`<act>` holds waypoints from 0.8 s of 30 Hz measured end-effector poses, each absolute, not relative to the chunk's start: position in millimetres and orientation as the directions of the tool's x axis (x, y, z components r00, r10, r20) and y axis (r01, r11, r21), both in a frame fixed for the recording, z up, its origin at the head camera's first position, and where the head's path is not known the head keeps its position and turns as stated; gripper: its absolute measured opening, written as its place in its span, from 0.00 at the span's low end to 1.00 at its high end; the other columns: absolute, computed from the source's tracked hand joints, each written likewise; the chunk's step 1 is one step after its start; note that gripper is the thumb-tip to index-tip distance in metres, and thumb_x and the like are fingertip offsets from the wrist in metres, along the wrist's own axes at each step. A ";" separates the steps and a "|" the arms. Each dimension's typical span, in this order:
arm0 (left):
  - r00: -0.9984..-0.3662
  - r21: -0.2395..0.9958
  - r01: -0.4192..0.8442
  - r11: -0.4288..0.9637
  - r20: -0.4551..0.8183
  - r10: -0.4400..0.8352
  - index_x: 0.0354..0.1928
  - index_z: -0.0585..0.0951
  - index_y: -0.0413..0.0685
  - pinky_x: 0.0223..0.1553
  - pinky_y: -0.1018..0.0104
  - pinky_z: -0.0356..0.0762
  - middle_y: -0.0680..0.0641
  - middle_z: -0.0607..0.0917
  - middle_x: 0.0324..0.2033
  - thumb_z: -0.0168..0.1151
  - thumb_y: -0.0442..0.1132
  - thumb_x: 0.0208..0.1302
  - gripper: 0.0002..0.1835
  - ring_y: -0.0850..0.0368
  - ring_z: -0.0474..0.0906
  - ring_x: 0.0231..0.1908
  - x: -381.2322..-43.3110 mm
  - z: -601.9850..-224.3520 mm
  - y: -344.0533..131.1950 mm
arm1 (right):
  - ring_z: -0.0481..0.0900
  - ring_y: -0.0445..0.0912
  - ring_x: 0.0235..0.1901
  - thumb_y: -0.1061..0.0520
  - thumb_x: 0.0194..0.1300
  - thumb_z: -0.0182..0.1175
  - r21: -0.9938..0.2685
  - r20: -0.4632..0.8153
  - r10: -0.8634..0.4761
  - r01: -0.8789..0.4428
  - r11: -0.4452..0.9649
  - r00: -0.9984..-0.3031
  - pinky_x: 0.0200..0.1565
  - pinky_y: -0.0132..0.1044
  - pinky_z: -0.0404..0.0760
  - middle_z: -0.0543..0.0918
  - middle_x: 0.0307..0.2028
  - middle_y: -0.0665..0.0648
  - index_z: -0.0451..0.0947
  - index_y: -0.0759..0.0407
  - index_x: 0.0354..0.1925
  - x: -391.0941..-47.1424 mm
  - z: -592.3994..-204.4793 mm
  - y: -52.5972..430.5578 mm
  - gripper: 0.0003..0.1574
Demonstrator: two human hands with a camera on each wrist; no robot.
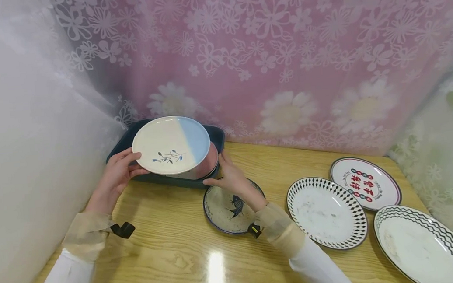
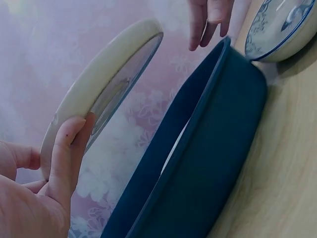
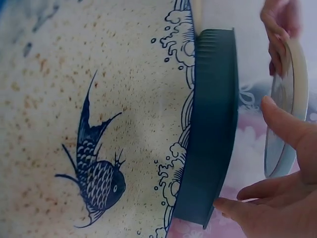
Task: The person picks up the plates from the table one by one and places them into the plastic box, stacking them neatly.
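Observation:
My left hand [image 1: 114,178] grips the left rim of a round cream and blue plate [image 1: 167,143] with a leafy twig drawn on it. The left wrist view shows this plate [image 2: 111,69] tilted above a dark teal bin [image 2: 218,129], thumb and fingers on either side of its edge. At the bin's right end is my right hand [image 1: 234,178], fingers extended and holding nothing. In the right wrist view its fingertips are right by the bin's rim. Inside the bin a pink dish [image 1: 208,160] shows, partly hidden under the held plate.
Under my right forearm lies a speckled plate with a blue fish [image 1: 221,207], beside the bin. Farther right are a diamond-rimmed plate [image 1: 326,213], a plate with red lettering [image 1: 379,185] and a wavy-rimmed oval plate [image 1: 419,246]. Flowered curtain [image 1: 284,67] hangs behind the table.

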State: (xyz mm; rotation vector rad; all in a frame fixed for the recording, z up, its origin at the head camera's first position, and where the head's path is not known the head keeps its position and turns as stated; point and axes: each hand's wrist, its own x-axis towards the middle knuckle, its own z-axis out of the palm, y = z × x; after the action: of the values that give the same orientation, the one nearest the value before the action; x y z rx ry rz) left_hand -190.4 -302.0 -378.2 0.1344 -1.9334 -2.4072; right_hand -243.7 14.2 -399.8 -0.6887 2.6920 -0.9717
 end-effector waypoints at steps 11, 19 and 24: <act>-0.989 0.990 -0.122 -0.066 -0.126 -0.072 0.77 0.52 0.30 0.39 0.69 0.86 0.51 0.79 0.42 0.46 0.35 0.80 0.31 0.64 0.85 0.27 -227.0 -388.1 -301.5 | 0.51 0.62 0.77 0.44 0.63 0.72 -0.609 -0.054 -0.503 -0.371 0.701 -0.863 0.67 0.56 0.70 0.39 0.79 0.69 0.35 0.54 0.82 -253.2 -406.3 2.2 0.69; -0.988 0.989 -0.147 0.026 -0.146 -0.042 0.77 0.54 0.32 0.44 0.65 0.86 0.43 0.76 0.48 0.45 0.36 0.81 0.30 0.65 0.85 0.28 -237.0 -405.1 -302.5 | 0.64 0.63 0.71 0.44 0.62 0.72 -0.604 -0.078 -0.487 -0.348 0.717 -0.870 0.59 0.55 0.77 0.39 0.80 0.67 0.36 0.50 0.82 -253.0 -406.7 0.0 0.68; -0.985 0.983 -0.170 0.074 -0.167 -0.044 0.78 0.53 0.34 0.43 0.67 0.86 0.39 0.75 0.52 0.45 0.38 0.81 0.30 0.65 0.85 0.30 -244.2 -407.2 -299.1 | 0.59 0.62 0.74 0.43 0.62 0.72 -0.596 -0.098 -0.472 -0.329 0.733 -0.876 0.61 0.54 0.75 0.39 0.80 0.66 0.36 0.52 0.82 -253.6 -405.8 -0.1 0.68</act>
State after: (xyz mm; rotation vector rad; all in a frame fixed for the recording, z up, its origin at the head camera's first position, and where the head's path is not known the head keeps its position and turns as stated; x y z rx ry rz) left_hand -244.2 -299.1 -407.2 0.2365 -2.3681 -2.1903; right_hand -253.6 -0.1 -405.8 -0.6332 2.6932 -0.8585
